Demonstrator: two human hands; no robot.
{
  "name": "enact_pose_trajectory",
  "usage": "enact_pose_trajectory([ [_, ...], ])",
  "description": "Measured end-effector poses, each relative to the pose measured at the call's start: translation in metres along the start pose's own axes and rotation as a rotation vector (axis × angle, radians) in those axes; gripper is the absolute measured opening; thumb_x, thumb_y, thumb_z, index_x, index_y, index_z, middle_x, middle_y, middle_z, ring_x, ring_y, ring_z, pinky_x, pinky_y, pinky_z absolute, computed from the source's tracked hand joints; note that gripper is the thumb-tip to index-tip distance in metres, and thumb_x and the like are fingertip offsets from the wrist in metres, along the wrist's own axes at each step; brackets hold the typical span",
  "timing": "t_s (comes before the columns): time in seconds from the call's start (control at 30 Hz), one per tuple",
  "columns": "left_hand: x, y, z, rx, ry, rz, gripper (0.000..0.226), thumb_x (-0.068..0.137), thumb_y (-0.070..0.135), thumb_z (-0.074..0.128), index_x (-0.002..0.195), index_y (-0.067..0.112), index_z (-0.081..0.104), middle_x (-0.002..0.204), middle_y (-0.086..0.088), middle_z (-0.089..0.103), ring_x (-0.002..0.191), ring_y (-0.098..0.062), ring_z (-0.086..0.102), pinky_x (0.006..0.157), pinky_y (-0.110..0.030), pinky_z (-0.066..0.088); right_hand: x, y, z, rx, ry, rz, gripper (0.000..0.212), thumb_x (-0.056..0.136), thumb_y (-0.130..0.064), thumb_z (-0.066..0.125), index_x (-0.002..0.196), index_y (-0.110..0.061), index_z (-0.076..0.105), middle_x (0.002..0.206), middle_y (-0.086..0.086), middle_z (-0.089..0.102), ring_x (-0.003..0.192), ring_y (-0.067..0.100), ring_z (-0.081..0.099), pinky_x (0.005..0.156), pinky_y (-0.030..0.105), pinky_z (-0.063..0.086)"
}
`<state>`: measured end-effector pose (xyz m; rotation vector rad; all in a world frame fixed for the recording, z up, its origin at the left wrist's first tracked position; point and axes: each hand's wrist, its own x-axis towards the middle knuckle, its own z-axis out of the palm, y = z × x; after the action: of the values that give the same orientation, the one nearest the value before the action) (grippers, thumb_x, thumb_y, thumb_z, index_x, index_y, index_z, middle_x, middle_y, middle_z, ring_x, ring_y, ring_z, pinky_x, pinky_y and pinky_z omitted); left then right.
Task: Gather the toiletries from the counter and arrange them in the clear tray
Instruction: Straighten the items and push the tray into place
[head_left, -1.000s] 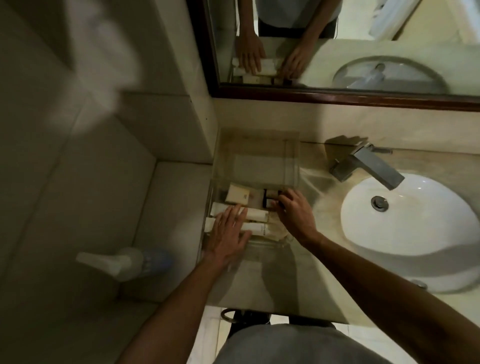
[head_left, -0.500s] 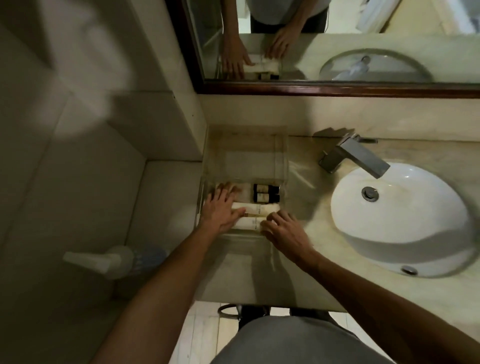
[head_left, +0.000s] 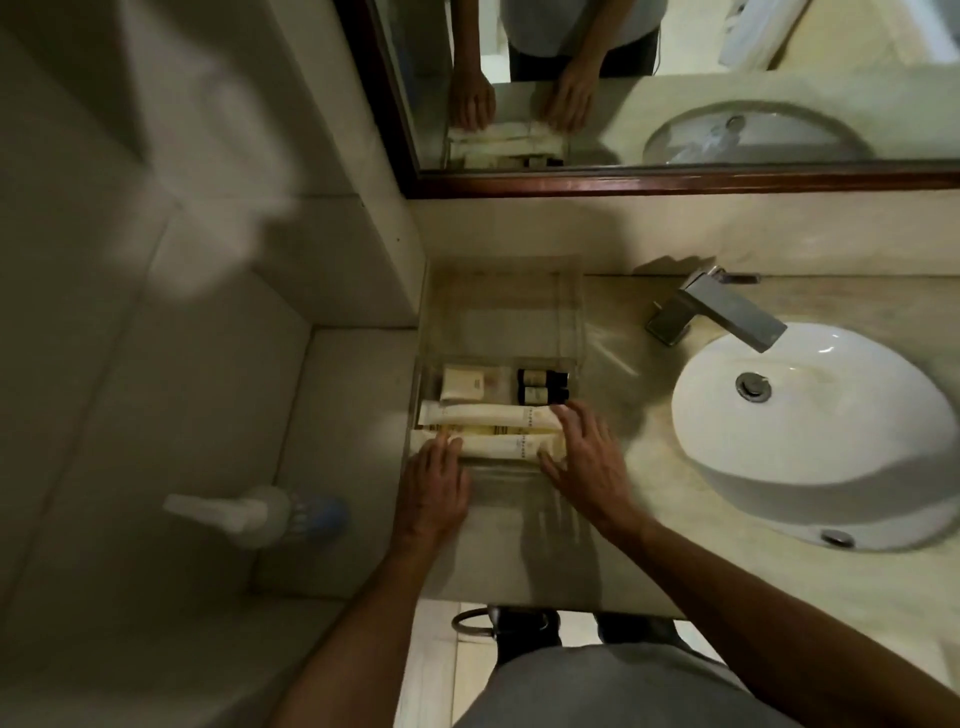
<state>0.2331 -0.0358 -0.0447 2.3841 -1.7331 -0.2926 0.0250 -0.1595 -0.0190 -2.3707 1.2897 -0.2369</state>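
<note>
Head view: the clear tray (head_left: 501, 322) sits at the counter's (head_left: 649, 467) left end, against the side wall, well left of the sink (head_left: 810, 436). Its near part holds two cream tubes (head_left: 488, 415) lying crosswise, a small soap box (head_left: 462, 384) and two dark bottles (head_left: 540, 387) behind them. The left hand (head_left: 434, 488), fingers flat, presses the near tube's left end; the right hand (head_left: 587, 457), spread, touches the tubes' right ends. Neither grips anything. Bare counter lies between tray and sink.
</note>
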Motion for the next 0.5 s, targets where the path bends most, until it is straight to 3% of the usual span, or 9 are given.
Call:
enact_pose_trajectory([
  [0.1, -0.002, -0.001, 0.004, 0.0, -0.045, 0.003, 0.05, 0.096, 0.037, 0.041, 0.143, 0.019, 0.034, 0.149, -0.008, 0.034, 0.133, -0.023, 0.034, 0.11, -0.04, 0.032, -0.001, 0.004, 0.01, 0.047, -0.048, 0.122, 0.107, 0.082, -0.064, 0.061, 0.156, -0.011, 0.005, 0.163, 0.015, 0.011, 0.147, 0.027, 0.017, 0.118, 0.043, 0.023],
  [0.2, 0.0, -0.003, 0.002, -0.024, -0.075, 0.019, 0.055, 0.096, 0.04, 0.042, 0.146, 0.02, 0.029, 0.152, -0.007, 0.03, 0.138, -0.022, 0.028, 0.114, -0.041, 0.026, -0.008, 0.008, 0.022, 0.045, -0.14, 0.12, 0.12, 0.076, -0.072, 0.06, 0.156, -0.014, -0.008, 0.164, 0.014, -0.003, 0.15, 0.028, 0.009, 0.12, 0.048, 0.021],
  [0.33, 0.006, -0.011, -0.004, -0.034, -0.069, 0.104, 0.075, 0.089, 0.05, 0.051, 0.15, 0.018, 0.02, 0.156, -0.009, 0.02, 0.143, -0.024, 0.018, 0.118, -0.04, 0.016, -0.013, 0.007, 0.03, -0.093, -0.129, 0.071, 0.118, 0.076, -0.075, 0.058, 0.156, -0.024, -0.012, 0.162, 0.013, -0.022, 0.15, 0.034, -0.006, 0.12, 0.051, 0.013],
  [0.5, 0.035, -0.015, -0.015, 0.049, -0.167, 0.159, 0.091, 0.084, 0.07, 0.041, 0.153, 0.023, 0.006, 0.161, -0.004, 0.001, 0.148, -0.022, -0.003, 0.12, -0.046, 0.005, -0.017, 0.007, 0.036, -0.233, -0.175, -0.029, 0.106, 0.085, -0.071, 0.049, 0.155, -0.02, -0.013, 0.161, 0.015, -0.022, 0.149, 0.032, -0.016, 0.12, 0.055, 0.013],
])
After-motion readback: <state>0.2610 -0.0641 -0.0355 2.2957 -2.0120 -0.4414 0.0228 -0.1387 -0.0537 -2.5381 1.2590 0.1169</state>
